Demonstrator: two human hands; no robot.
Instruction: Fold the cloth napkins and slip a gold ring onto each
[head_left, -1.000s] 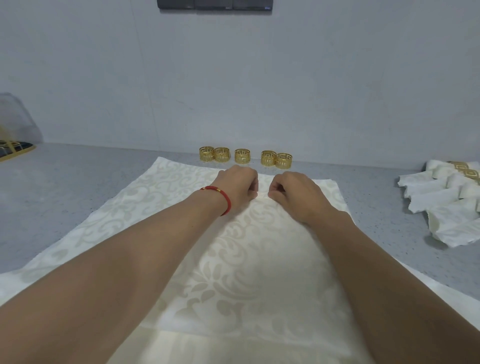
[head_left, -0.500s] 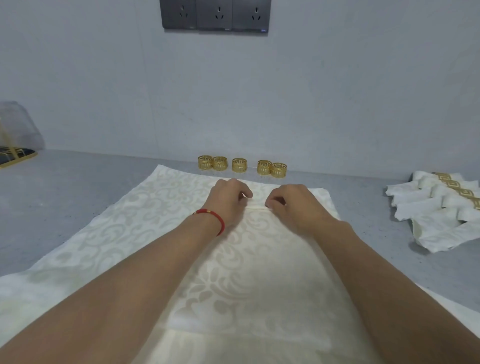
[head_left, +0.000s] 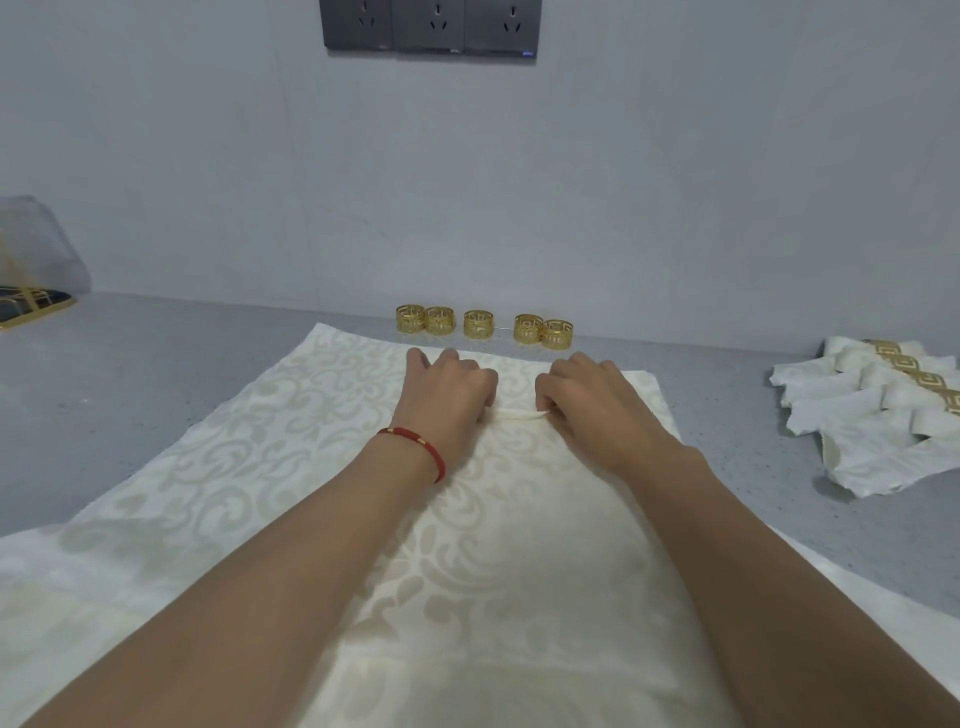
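A cream damask napkin (head_left: 249, 457) lies spread flat on the grey counter. My left hand (head_left: 447, 395), with a red cord on the wrist, and my right hand (head_left: 592, 400) sit side by side near its far edge. Both pinch a small raised pleat of cloth (head_left: 517, 414) between them. Several gold rings (head_left: 483, 325) stand in a row by the wall just beyond the napkin.
A pile of folded napkins with gold rings (head_left: 893, 405) lies at the right edge of the counter (head_left: 130, 374). A dark gold-rimmed tray (head_left: 31, 306) and a clear bag sit far left. Grey wall sockets (head_left: 431, 26) hang above.
Both hands have drawn back toward me from the far edge, gathering a small pleat of cloth between them. The view has tilted up, showing the sockets.
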